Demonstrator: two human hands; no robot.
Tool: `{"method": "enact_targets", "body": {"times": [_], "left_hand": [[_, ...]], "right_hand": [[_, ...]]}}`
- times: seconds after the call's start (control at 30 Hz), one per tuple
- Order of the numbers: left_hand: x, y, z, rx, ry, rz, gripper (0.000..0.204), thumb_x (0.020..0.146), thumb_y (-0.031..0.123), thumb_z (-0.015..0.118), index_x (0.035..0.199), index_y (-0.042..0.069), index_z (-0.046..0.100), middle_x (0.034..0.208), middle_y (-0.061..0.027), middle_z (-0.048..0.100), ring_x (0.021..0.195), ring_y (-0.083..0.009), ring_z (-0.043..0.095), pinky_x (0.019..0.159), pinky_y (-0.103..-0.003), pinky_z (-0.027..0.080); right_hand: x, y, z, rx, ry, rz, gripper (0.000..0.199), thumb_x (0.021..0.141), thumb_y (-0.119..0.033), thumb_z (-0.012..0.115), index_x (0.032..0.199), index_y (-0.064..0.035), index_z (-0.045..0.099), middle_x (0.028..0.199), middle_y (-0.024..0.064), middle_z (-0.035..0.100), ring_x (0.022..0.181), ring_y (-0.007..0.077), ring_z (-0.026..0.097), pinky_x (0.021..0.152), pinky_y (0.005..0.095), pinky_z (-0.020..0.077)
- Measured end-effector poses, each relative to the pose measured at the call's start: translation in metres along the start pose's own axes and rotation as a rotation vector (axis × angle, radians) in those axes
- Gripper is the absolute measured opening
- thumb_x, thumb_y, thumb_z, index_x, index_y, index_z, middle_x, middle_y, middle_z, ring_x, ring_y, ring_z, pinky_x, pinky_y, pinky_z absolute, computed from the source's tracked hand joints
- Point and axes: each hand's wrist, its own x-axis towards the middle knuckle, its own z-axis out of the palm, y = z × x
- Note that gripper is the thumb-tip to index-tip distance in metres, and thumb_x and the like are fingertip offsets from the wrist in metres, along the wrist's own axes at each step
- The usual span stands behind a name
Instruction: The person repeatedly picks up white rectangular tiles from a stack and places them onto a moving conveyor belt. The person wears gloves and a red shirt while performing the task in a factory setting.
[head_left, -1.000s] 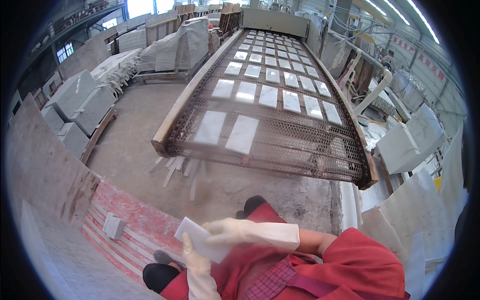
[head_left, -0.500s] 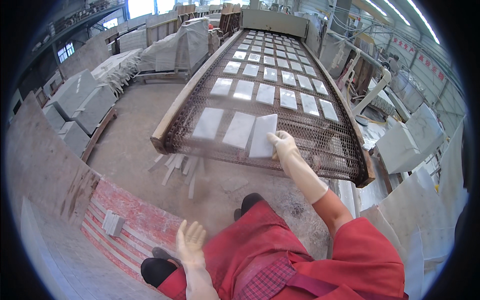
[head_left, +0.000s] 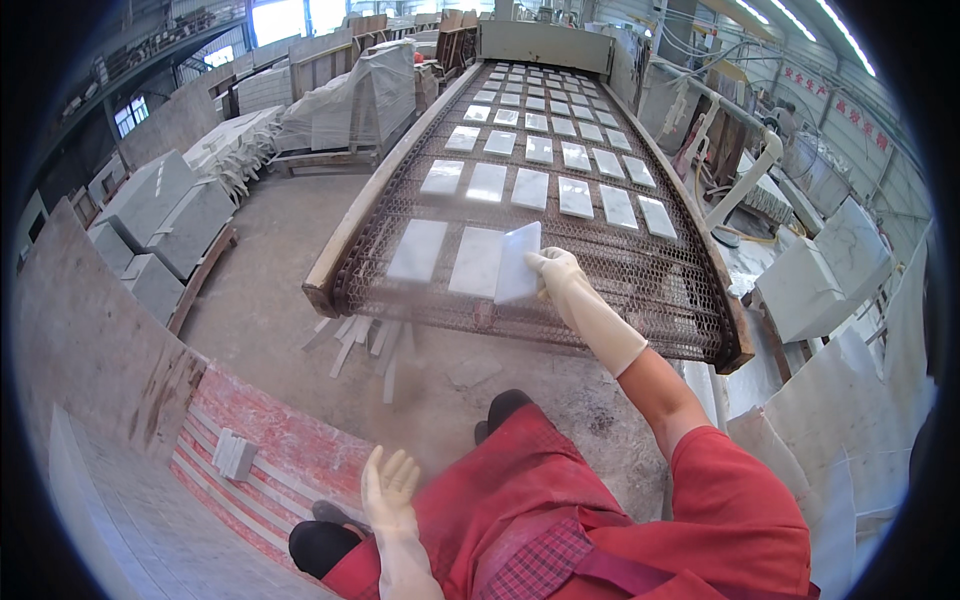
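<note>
My right hand point(head_left: 556, 272), in a pale rubber glove, grips the right edge of a white marble tile point(head_left: 517, 262). That tile is tilted up off the mesh conveyor belt point(head_left: 610, 290) and overlaps the side of a second white tile point(head_left: 474, 262), which lies flat. A third tile point(head_left: 418, 251) lies flat further left in the same front row. Behind them, several rows of glossy grey-veined tiles point(head_left: 530, 188) cover the belt. Low over my red apron, my left hand point(head_left: 390, 484), gloved the same way, is open, palm up and fingers apart, with nothing in it.
A small stack of tiles point(head_left: 234, 454) sits on a red, white-striped platform point(head_left: 280, 420) at lower left. Stone strips point(head_left: 362, 338) lie on the floor by the belt's end. Large stone blocks point(head_left: 170, 215) stand left, and another block point(head_left: 822, 268) stands right of the conveyor frame point(head_left: 738, 345).
My right hand has lifted and tilted the tile, shifting it slightly left over its neighbour. My left hand stays open, at nearly the same place.
</note>
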Motion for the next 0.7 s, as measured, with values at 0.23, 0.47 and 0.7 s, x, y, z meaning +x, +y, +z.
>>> {"method": "enact_targets", "body": {"times": [0.23,0.47,0.7], "left_hand": [[0.002,-0.003,0.002,0.050,-0.036,0.003,0.049,0.100,0.039,0.053,0.138,0.008,0.049,0.130,-0.0269,0.055,0.118,-0.0394,0.057,0.099,-0.048,0.049],[0.003,-0.004,-0.001,0.067,-0.014,0.011,0.049,0.100,0.039,0.053,0.138,0.008,0.049,0.130,-0.0270,0.055,0.117,-0.0396,0.058,0.098,-0.049,0.049],[-0.001,-0.003,-0.001,0.056,-0.038,0.017,0.049,0.101,0.039,0.051,0.139,0.008,0.048,0.130,-0.0271,0.055,0.117,-0.0395,0.057,0.099,-0.049,0.049]], "right_hand": [[0.001,0.001,0.001,0.046,0.031,-0.033,0.035,0.094,-0.028,0.064,0.113,0.0016,0.064,0.098,0.0131,0.070,0.077,0.0202,0.064,0.062,0.0336,0.0490],[0.012,0.003,-0.017,0.006,0.053,-0.033,0.036,0.094,-0.028,0.064,0.114,0.0019,0.065,0.099,0.0146,0.070,0.077,0.0220,0.065,0.061,0.0347,0.0500],[-0.001,-0.005,-0.038,-0.413,0.033,0.073,0.040,0.095,-0.034,0.062,0.122,-0.0048,0.064,0.107,0.0143,0.071,0.091,0.0217,0.069,0.074,0.0371,0.0548]]}}
